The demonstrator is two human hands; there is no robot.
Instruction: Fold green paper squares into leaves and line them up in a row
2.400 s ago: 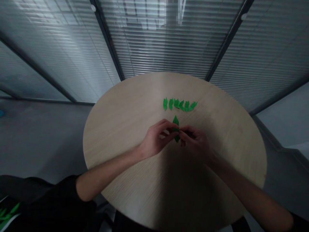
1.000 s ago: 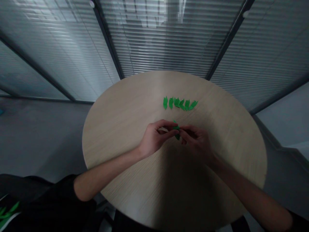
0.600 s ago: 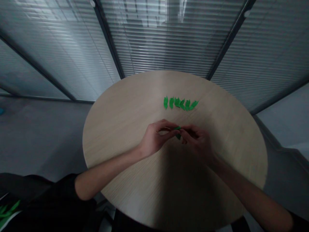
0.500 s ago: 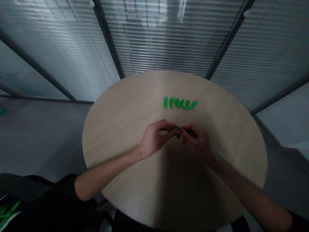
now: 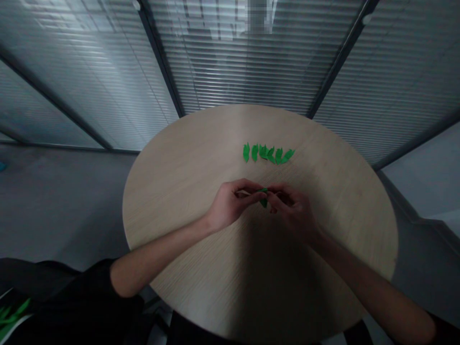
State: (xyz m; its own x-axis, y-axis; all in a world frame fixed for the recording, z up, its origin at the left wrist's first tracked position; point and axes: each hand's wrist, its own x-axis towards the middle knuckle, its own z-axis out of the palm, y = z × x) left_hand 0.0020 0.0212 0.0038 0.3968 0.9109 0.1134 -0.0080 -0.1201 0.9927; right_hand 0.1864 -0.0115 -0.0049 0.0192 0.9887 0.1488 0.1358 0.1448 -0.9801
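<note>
Over the middle of a round wooden table [image 5: 187, 158], my left hand [image 5: 230, 206] and my right hand [image 5: 293, 211] meet fingertip to fingertip. Both pinch one small green folded paper piece [image 5: 264, 196], most of it hidden by the fingers. Beyond the hands, a row of several finished green folded paper pieces [image 5: 268, 153] lies on the table, apart from both hands.
Glass partitions with slatted blinds [image 5: 251, 62] stand behind the table. Grey floor [image 5: 57, 201] lies to the left. More green paper [image 5: 9, 316] shows at the bottom left corner beside my dark sleeve [image 5: 72, 302].
The green piece's upper tip stood up between my fingers 2.4 s ago; now it is folded down and mostly hidden. Both hands have hardly shifted. The row of pieces is unchanged.
</note>
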